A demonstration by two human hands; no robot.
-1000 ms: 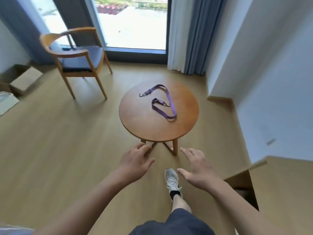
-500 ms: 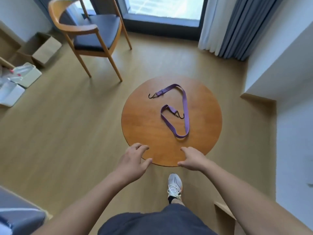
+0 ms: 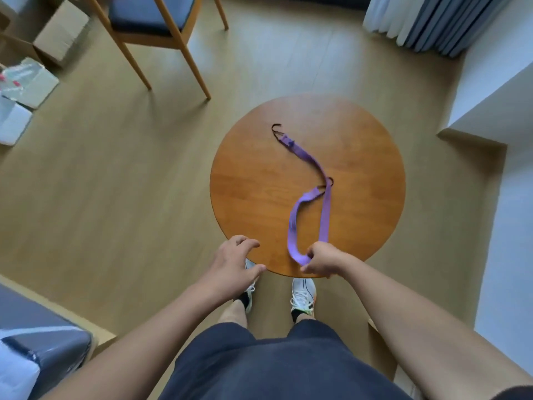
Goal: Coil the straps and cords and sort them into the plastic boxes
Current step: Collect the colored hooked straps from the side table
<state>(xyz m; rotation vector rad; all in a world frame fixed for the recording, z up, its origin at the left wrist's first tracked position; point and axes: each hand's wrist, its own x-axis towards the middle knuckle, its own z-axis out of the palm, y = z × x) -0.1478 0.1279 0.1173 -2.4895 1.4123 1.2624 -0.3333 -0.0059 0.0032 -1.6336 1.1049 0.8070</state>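
The task is barely begun: the right grip (image 3: 320, 259) is curled round the bend of the one purple strap (image 3: 326, 209), pinching it at the near edge of the round wooden bench (image 3: 259, 174), and no coil is formed yet. From that grip the strap's two runs lead away across the bench and cross about midway, with a black hook (image 3: 276, 129) at the end farthest from the grip. The left grip (image 3: 236, 264) hovers just left of the right one over the bench's edge, fingers spread and loosely bent, holding nothing. Left to do, I judge: wind the strap and carry it to a box. Far left of the grips, on the pale wood floor (image 3: 115, 168), lie translucent things (image 3: 28, 82) that may be the plastic boxes, too blurred to tell, beside a cardboard box (image 3: 62, 27). A chair (image 3: 150, 13) stands beyond the left grip, curtains (image 3: 418, 18) beyond the right.
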